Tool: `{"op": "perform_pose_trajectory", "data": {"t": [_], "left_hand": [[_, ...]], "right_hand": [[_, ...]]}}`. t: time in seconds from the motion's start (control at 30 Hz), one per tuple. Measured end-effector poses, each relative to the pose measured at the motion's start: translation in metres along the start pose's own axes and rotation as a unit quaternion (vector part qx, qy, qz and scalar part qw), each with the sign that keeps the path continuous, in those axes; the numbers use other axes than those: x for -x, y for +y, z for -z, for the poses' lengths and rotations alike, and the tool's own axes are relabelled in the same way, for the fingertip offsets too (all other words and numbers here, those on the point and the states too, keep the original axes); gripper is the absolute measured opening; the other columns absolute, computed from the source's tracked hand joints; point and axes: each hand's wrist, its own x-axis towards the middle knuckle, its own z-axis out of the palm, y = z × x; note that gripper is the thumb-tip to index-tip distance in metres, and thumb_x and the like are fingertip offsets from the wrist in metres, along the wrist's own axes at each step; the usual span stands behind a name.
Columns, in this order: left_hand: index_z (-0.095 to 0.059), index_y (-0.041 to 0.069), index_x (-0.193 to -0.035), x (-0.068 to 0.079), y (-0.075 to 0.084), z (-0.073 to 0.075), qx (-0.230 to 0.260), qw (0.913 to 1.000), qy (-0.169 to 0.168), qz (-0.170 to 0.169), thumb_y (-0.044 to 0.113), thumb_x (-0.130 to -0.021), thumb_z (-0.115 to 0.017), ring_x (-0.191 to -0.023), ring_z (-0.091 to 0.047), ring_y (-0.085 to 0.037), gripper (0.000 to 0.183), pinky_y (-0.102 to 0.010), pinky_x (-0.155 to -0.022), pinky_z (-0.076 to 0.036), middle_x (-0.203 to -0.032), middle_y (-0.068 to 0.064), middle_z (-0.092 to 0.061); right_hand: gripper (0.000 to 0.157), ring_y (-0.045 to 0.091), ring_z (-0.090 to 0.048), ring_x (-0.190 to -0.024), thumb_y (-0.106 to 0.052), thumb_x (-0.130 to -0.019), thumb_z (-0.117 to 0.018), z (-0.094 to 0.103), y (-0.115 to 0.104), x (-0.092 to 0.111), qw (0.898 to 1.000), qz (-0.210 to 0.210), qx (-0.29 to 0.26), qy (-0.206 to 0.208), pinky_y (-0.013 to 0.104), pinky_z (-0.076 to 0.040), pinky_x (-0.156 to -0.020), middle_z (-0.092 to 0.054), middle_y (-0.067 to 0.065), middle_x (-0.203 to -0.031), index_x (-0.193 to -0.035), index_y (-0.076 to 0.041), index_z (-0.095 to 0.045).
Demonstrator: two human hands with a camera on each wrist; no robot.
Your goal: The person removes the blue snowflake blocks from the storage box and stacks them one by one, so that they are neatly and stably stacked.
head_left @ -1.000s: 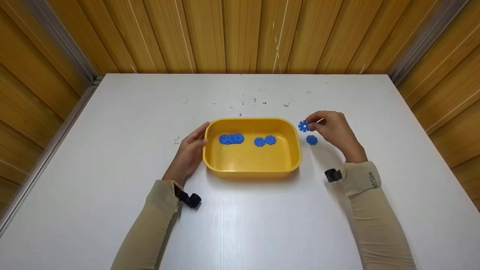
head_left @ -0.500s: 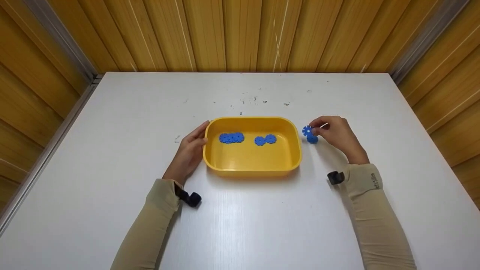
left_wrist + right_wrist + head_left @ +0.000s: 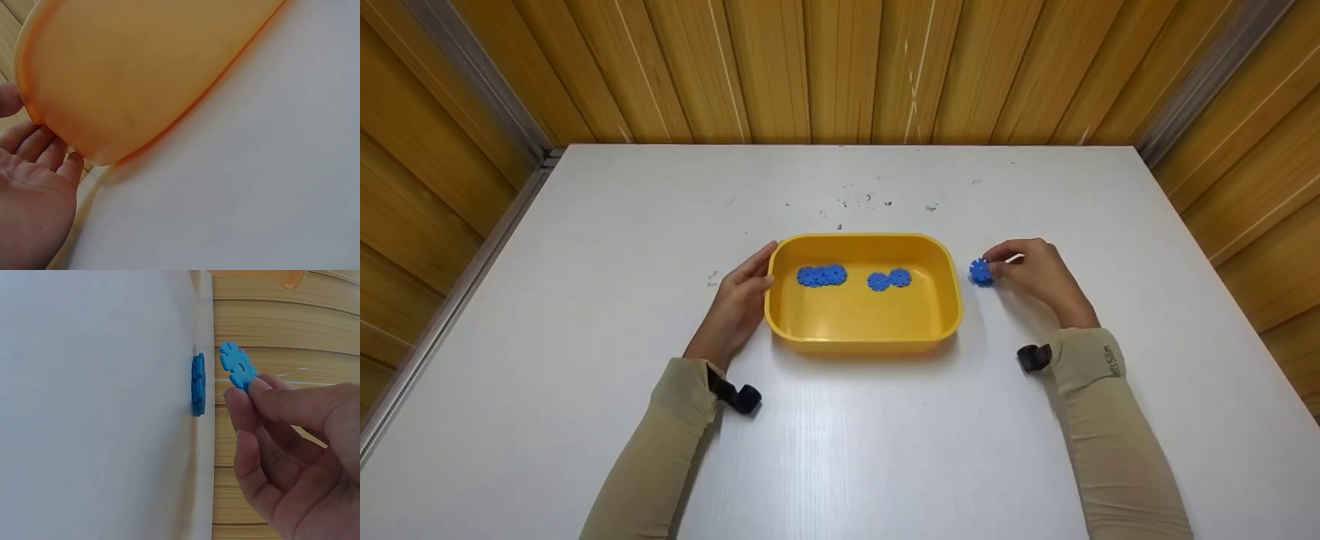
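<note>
My left hand (image 3: pixel 739 300) holds the left end of a yellow plastic tub (image 3: pixel 864 348), its thumb (image 3: pixel 10 100) at the rim and its fingers (image 3: pixel 36 143) against the outer wall. Between thumb and fingertips, my right hand (image 3: pixel 1039 277) pinches one blue notched building disc (image 3: pixel 238 365), tilted. In the right wrist view a small stack of similar discs (image 3: pixel 198 385) lies on the table just below it; the held disc mostly covers that stack in the head view. Inside the tub lie an overlapping row of blue discs (image 3: pixel 821 275) at left and a pair (image 3: pixel 889 280) at right.
The tub stands mid-table on a white tabletop (image 3: pixel 840 450) with dark scuff marks. Behind and beside the table rise yellow wood-look panels (image 3: pixel 840 75) with grey metal corner posts. Each sleeve cuff carries a small black camera.
My right hand has moved down and slightly right with the pinched disc, from above-left of the table stack to over it. My left hand and the tub stay in place.
</note>
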Motion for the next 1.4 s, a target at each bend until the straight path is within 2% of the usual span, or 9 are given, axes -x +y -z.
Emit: {"op": "perform_pose_trajectory", "data": {"t": [0.33,0.53,0.8,1.0,1.4], "left_hand": [[-0.030,0.008,-0.161,-0.0002,0.0002,-0.0004,0.002,1.0000,-0.002,-0.005,-0.003,-0.100,-0.046,-0.158,-0.025,-0.019,0.064,-0.034,-0.128,-0.027,-0.171,-0.004,-0.025],[-0.029,0.007,-0.161,0.0003,-0.0006,0.0006,0.002,1.0000,-0.003,-0.005,-0.002,-0.100,-0.046,-0.158,-0.025,-0.019,0.064,-0.033,-0.128,-0.027,-0.171,-0.005,-0.025],[-0.027,0.006,-0.162,-0.0012,-0.0001,0.0005,0.007,1.0000,-0.003,0.000,-0.005,-0.100,-0.043,-0.159,-0.021,-0.019,0.065,-0.034,-0.129,-0.024,-0.172,-0.005,-0.021],[-0.027,0.006,-0.162,-0.0010,-0.0002,0.0002,0.009,0.9999,-0.004,-0.001,-0.005,-0.100,-0.043,-0.159,-0.021,-0.019,0.064,-0.034,-0.128,-0.025,-0.172,-0.005,-0.021],[-0.030,0.008,-0.161,-0.0002,0.0007,-0.0006,0.005,1.0000,-0.001,0.001,-0.005,-0.100,-0.044,-0.158,-0.023,-0.018,0.064,-0.033,-0.127,-0.027,-0.171,-0.003,-0.024]], "right_hand": [[0.029,0.039,-0.058,-0.120,-0.009,-0.100,-0.061,0.0027,0.0032,-0.0010,0.999,-0.029,-0.003,-0.026,0.052,-0.049,-0.109,-0.064,0.025,-0.134,-0.126,0.001,-0.069],[0.030,0.037,-0.059,-0.118,-0.012,-0.100,-0.061,0.0031,0.0045,-0.0009,0.999,-0.042,0.001,-0.032,0.046,-0.050,-0.104,-0.064,0.025,-0.133,-0.126,0.001,-0.069],[0.031,0.037,-0.060,-0.114,-0.015,-0.098,-0.065,0.0040,0.0053,-0.0005,0.999,-0.036,0.013,-0.032,0.038,-0.050,-0.096,-0.065,0.026,-0.129,-0.125,0.002,-0.070],[0.033,0.039,-0.058,-0.116,-0.014,-0.098,-0.064,0.0043,0.0067,0.0003,0.999,-0.039,0.009,-0.037,0.046,-0.049,-0.102,-0.064,0.028,-0.129,-0.124,0.004,-0.069],[0.036,0.035,-0.057,-0.113,-0.016,-0.095,-0.066,0.0040,0.0062,0.0020,0.998,-0.047,0.001,-0.039,0.044,-0.048,-0.104,-0.066,0.027,-0.127,-0.125,0.004,-0.069]]}}
